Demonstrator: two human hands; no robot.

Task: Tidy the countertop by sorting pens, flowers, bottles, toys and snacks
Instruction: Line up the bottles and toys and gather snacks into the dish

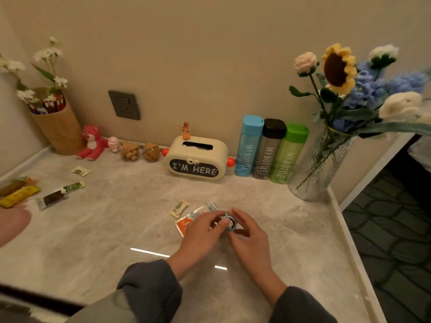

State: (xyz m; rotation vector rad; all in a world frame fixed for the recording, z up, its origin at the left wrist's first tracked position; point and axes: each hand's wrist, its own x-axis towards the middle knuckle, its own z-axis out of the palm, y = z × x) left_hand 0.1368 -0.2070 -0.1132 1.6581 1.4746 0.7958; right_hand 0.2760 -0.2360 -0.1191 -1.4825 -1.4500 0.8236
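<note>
Pinching a small round toy [231, 223] with curled fingers, the left grip [204, 231] and the right grip [250, 236] both hold it over the snack packets [185, 226], near the middle of the table's [116, 229] front edge. The other toys [93, 143] stand along the back edge toward the left corner. This place lies away and to the left, so I judge the left grip is nearer.

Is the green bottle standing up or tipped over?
Upright: the green bottle stands on its base, cap on top, against the wall between the grey bottle and the vase.
</note>
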